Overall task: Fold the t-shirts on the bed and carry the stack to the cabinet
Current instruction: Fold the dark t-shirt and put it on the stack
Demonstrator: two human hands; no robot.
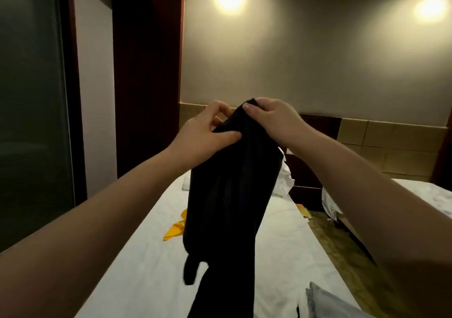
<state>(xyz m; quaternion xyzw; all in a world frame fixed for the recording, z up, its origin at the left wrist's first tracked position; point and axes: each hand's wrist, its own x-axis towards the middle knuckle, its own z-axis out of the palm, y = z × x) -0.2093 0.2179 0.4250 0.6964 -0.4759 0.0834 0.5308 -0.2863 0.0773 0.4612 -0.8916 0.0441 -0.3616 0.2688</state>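
Hanging from both hands above the bed (146, 256), the black t-shirt (227, 195) drops in a long, bunched fold, its lower end running out past the bottom of the view and one loose flap dangling beside it over the sheet. The left hand (208, 134) pinches the cloth a little below its top: the thumb lies flat across the fabric and the curled fingers close in behind it. The right hand (271, 119) grips the very top of the shirt, thumb in front with its nail showing, the other fingers wrapped over and behind the bunched edge. The two hands sit close together with the gathered cloth between them; whether they touch each other I cannot tell. Both forearms are bare and stretch forward over the bed. On the bed, left of the hanging shirt and partly hidden behind it, lies a crumpled yellow garment (175, 227). At the bed's near right corner a grey garment (325, 300) shows. White sheet lies flat on both sides of the shirt. Along the bed's left side stands a dark glass panel (31, 97), close by; along its right side runs a strip of floor (325, 227), with a second bed (420, 193) beyond. At the head of the bed a heap of white bedding (285, 178) lies beside a dark nightstand (304, 178).
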